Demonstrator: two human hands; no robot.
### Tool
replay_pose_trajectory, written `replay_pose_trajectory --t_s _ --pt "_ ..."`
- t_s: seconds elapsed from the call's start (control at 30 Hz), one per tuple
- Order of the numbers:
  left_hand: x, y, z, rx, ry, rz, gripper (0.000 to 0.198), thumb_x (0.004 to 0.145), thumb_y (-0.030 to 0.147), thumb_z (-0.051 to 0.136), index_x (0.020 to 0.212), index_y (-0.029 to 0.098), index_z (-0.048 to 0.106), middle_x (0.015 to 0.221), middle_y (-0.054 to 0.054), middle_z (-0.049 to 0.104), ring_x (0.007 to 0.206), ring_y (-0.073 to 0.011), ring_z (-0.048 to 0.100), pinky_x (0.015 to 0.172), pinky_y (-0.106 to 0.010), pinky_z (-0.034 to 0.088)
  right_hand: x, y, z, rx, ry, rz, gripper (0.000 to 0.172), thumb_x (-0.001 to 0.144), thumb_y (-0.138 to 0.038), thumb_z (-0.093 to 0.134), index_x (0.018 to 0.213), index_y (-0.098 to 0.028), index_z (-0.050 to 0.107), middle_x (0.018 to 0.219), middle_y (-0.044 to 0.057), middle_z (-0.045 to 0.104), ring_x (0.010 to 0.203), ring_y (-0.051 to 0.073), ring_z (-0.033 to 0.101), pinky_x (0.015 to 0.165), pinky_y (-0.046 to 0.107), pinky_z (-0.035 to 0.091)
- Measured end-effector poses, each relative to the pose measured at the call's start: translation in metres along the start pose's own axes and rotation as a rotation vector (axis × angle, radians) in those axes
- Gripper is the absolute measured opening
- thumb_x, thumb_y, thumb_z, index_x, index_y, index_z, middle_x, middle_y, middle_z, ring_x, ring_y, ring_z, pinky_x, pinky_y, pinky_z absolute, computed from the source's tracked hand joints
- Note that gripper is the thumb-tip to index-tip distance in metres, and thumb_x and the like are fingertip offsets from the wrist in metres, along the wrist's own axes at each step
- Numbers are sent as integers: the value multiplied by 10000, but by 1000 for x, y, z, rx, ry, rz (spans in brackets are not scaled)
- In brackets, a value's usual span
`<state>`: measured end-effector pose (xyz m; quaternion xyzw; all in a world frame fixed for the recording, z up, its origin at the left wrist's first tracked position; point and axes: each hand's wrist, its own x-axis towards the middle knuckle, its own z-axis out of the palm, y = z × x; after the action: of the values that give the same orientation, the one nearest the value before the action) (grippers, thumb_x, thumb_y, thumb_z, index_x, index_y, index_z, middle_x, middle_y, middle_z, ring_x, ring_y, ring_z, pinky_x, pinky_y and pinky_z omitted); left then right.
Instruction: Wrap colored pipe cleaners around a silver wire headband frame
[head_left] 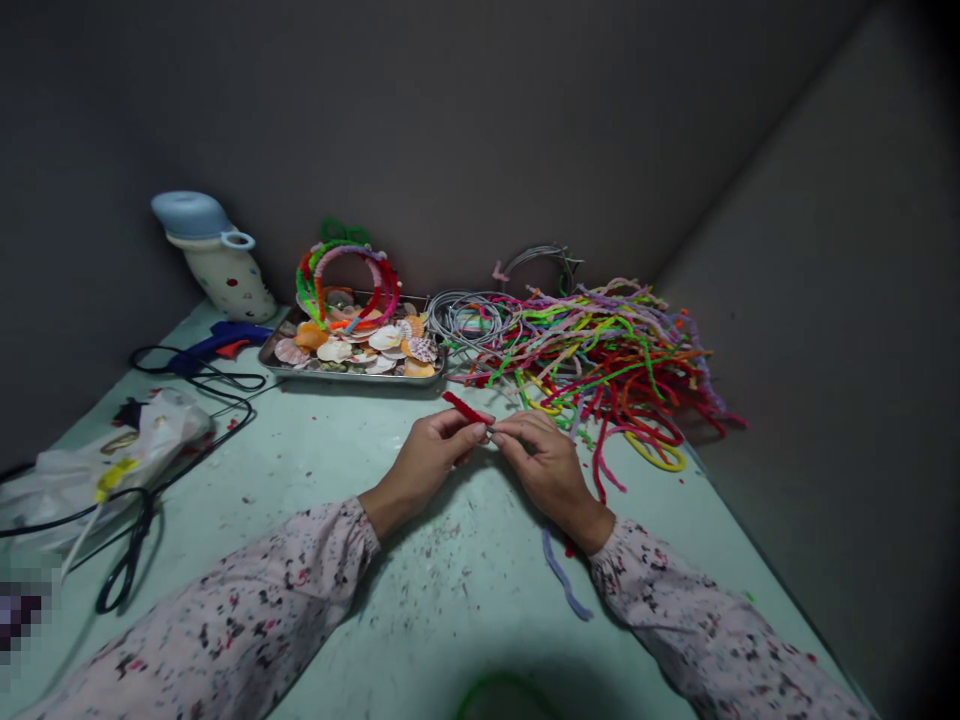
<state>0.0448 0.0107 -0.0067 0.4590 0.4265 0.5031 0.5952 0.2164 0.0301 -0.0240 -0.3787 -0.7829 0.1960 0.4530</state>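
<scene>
**A red pipe cleaner [465,407] pinched above the desk [450,610]**

From where I stand, the person sits with both forearms angled in, the left hand [427,465] and right hand [547,470] meeting at the middle of the desk. The left fingers [465,425] are clenched around the fuzzy red stem, and the right fingers [521,430] close on its near end, where a small grey tip [491,428] shows; it may be wire, but it is too small to tell. Holding the hands this close looks like a way to steady a short, springy piece.

Materials sit at the far edge, probably within easy reach. At 11 o'clock, a metal tray [352,376] holds scallop shells [386,338], their ridged fans heaped loosely, with a fuzzy multicoloured hoop [349,270] propped at its back. At 1 o'clock lie a coil of grey wire [465,320] and a tangled heap of pipe cleaners [615,370]. A blue glue gun [221,342] trails its black cord at 10 o'clock, beside a dotted ceramic jug [225,270]. Black-handled scissors [131,565] rest at 9 o'clock against a crumpled plastic bag [112,460]. A lone lavender pipe cleaner [562,575] lies just beyond the right wrist.
</scene>
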Motion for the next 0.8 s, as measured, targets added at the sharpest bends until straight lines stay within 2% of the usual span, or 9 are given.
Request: replay_pose_trajectory --t_s 0.17,0.37,0.47,0.57,0.67,0.8 --pt "0 -1 -1 83 45 35 224 768 336 694 825 119 701 636 16 563 545 -81 405 522 -223 318 0 -1 1 -67 -4 -34 82 870 -239 631 909 -216 700 852 31 699 855 186 606 840 373 453" --pt "-1 -1 -1 119 56 55 228 777 346 684 810 121 684 654 7 571 566 -88 437 537 -220 343 -1 -2 -1 -90 -34 -64 83 874 -246 630 911 -219 698 818 18 703 813 179 603 820 373 441" --pt "-1 0 -1 49 63 42 287 763 353 707 957 142 684 727 5 598 587 -83 463 546 -208 356 -1 -2 -2 -104 -18 -61 92 874 -250 632 925 -226 704 836 18 710 817 178 607 822 374 434" --pt "0 1 -4 -47 111 48 354 813 385 660 1103 182 650 732 9 596 591 -76 479 540 -189 357 0 -1 -3 -126 -25 -56 100 873 -257 634 930 -227 710 839 21 708 825 181 607 819 373 428" --pt "3 1 -9 -98 159 61 313 853 418 604 1029 169 672 652 7 573 574 -79 486 527 -180 357 0 -2 -3 -137 -46 -68 108 876 -271 630 931 -225 711 808 19 701 816 183 602 814 373 423" --pt "7 1 -11 -131 167 75 271 848 413 612 926 162 679 650 5 584 573 -79 494 544 -180 375 2 -3 -3 -136 -82 -77 115 884 -271 616 939 -227 708 801 18 698 803 183 598 819 384 423"
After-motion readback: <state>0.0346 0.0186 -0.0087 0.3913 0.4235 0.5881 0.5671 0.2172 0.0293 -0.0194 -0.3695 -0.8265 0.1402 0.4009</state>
